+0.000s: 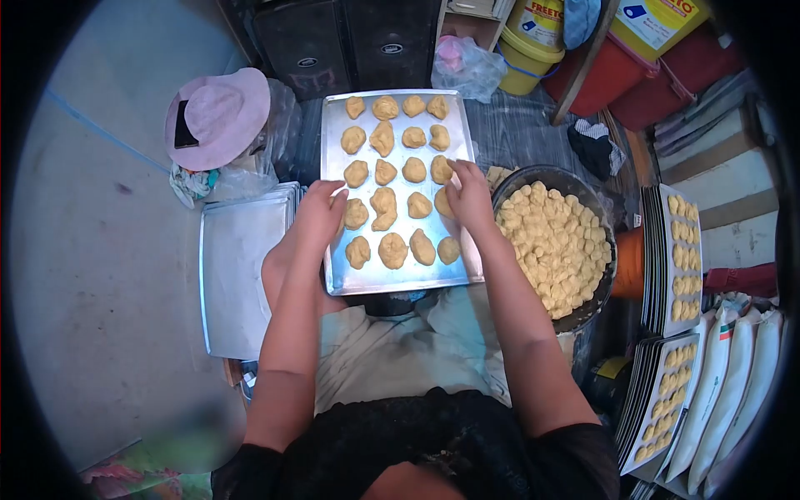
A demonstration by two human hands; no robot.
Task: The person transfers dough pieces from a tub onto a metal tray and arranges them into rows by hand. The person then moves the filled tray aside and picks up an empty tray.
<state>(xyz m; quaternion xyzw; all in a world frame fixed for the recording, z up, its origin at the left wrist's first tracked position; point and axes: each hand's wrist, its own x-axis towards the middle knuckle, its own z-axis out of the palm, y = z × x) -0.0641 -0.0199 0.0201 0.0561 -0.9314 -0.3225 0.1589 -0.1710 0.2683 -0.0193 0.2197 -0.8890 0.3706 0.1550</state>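
Note:
A metal baking tray [400,279] lies in front of me, above my lap, with rows of yellow dough pieces on it. My left hand [321,210] is over the tray's left edge, thumb and forefinger apart, beside a dough piece [356,214]. Nothing shows between those fingers. At the right edge, my right hand [472,198] has its fingers spread, the tips close to or touching a dough piece [441,170]; contact is hard to tell. Its thumb partly covers the dough piece below. A round dark basin [612,250] heaped with dough pieces [550,242] stands right of the tray.
Stacked empty trays [242,275] lie at the left, below a pink hat [218,117]. On the right stand tray stacks with dough, an upper one [673,258] and a lower one [654,408], beside white sacks [721,392]. Yellow buckets [529,54] and red tubs [604,79] are behind.

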